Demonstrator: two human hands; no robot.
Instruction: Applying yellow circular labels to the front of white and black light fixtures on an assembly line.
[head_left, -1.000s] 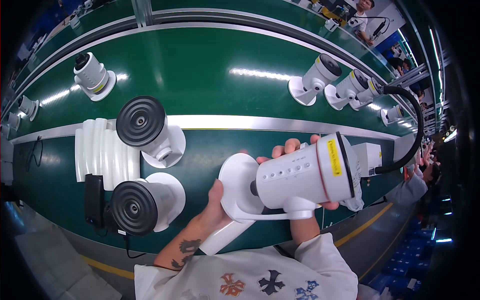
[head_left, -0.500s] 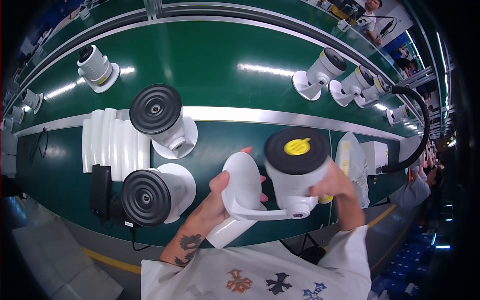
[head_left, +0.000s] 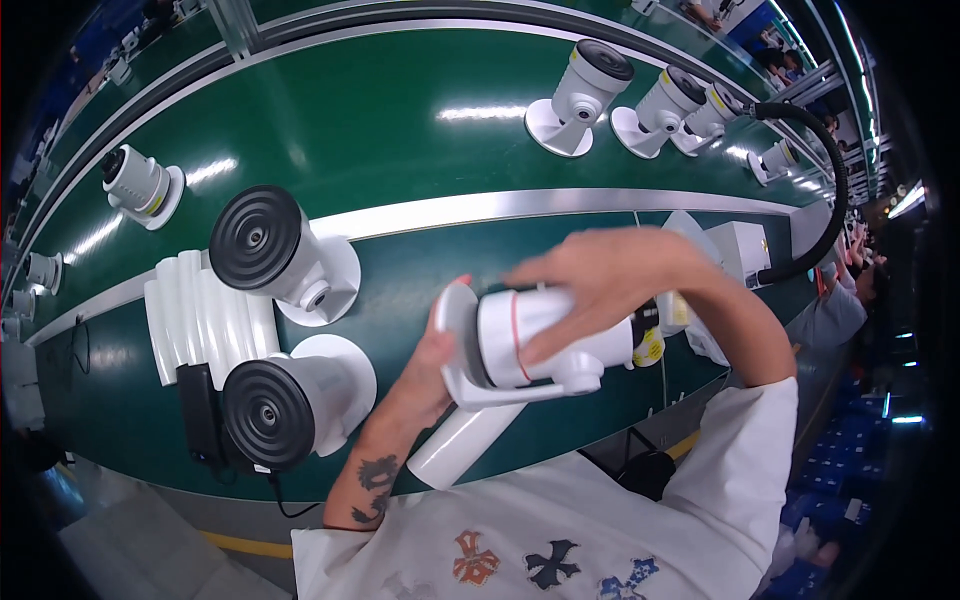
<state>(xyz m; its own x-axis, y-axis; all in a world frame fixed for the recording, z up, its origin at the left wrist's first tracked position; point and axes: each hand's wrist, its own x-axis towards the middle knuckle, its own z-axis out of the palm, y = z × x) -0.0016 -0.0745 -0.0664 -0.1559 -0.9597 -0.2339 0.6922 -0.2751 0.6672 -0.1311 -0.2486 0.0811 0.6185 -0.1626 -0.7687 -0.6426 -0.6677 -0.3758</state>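
Observation:
My left hand (head_left: 425,365) grips the round base plate of a white cylindrical device on a swivel stand (head_left: 540,375). The body lies tipped sideways, one end close to the base plate, with a thin red ring around it. From above, my right hand (head_left: 610,275) wraps over the body, slightly blurred, thumb on its near side. Black and yellow parts (head_left: 648,335) show by the body's right end; whether they belong to it I cannot tell. Below my left hand lies a white tube (head_left: 465,445).
Two similar devices (head_left: 268,412) (head_left: 258,238) with black ridged discs stand left. Beside them are several white tubes (head_left: 205,320) and a black adapter (head_left: 200,415). More devices (head_left: 578,98) stand on the green surface beyond the metal rail (head_left: 480,205). A white box (head_left: 738,250) and black hose (head_left: 838,190) are right.
The body has swung from upright to lying sideways, and its black disc with the yellow sticker no longer shows. My right hand has moved over its top. The whole view has shifted.

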